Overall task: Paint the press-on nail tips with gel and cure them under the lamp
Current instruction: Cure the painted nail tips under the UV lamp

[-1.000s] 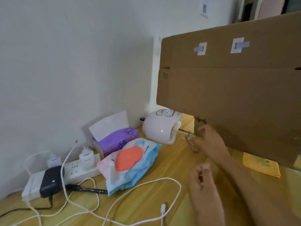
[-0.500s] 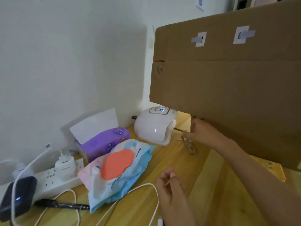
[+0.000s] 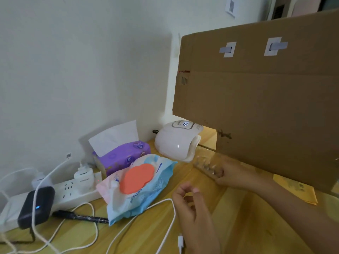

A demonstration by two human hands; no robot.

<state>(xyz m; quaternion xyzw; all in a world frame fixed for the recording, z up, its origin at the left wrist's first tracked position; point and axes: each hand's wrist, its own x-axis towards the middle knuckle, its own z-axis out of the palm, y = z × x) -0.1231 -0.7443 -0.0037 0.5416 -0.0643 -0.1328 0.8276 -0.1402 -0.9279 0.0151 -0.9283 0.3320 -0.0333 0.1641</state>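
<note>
A white curing lamp [image 3: 175, 143] with a lit display stands at the back of the wooden table [image 3: 156, 235], its opening facing right. My right hand [image 3: 235, 174] grips one end of a strip of clear nail tips [image 3: 204, 165], held low over the table just right of the lamp's opening. My left hand [image 3: 191, 208] hovers nearer to me, fingers loosely curled, with nothing visible in it. A thin stick [image 3: 207, 147] runs from the lamp's opening toward the cardboard.
A big cardboard sheet [image 3: 266, 107] stands at the right and hides the table behind it. Left of the lamp lie a purple tissue pack [image 3: 122, 156], a wet-wipe pack [image 3: 141, 184], a power strip [image 3: 77, 193], white cables [image 3: 128, 224], a black pen [image 3: 80, 216]. A yellow envelope [image 3: 297, 191] lies at right.
My right hand has drawn the nail-tip strip a little away from the lamp's opening toward me. My left hand has risen slightly. The view has shifted.
</note>
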